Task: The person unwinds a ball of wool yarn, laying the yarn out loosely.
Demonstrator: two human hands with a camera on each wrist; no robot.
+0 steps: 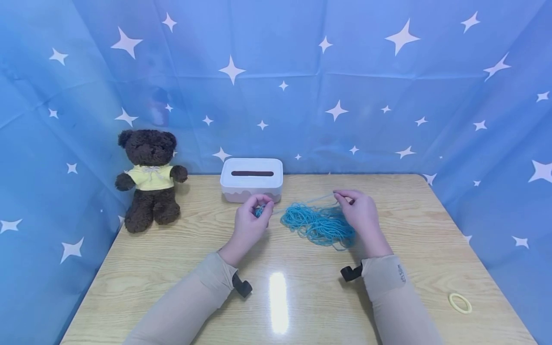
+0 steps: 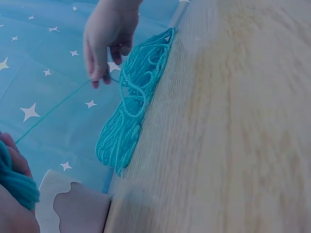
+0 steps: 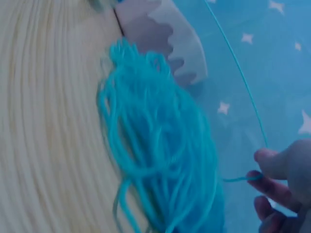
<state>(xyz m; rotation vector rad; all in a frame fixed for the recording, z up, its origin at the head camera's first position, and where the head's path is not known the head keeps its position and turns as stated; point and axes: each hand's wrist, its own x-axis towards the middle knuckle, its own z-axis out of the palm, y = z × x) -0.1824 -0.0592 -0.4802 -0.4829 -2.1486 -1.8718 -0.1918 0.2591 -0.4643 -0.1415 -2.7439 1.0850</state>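
A loose heap of turquoise yarn (image 1: 316,224) lies on the table between my hands. My left hand (image 1: 252,220) curls round a small wound bundle of the same yarn (image 2: 17,182), mostly hidden by the fingers in the head view. On the other side, my right hand (image 1: 359,211) pinches a single strand (image 3: 245,82) between thumb and fingertips, just above the heap's right end. That strand stretches across to the left hand, and its other part runs from the right fingertips down to the heap.
Behind the left hand stands a white tissue box (image 1: 252,181) with a dark slot. A brown teddy bear (image 1: 151,182) in a yellow top sits at the table's left. Near the right front lies a pale yellow ring (image 1: 460,303). A blue star-patterned curtain (image 1: 276,100) borders the table.
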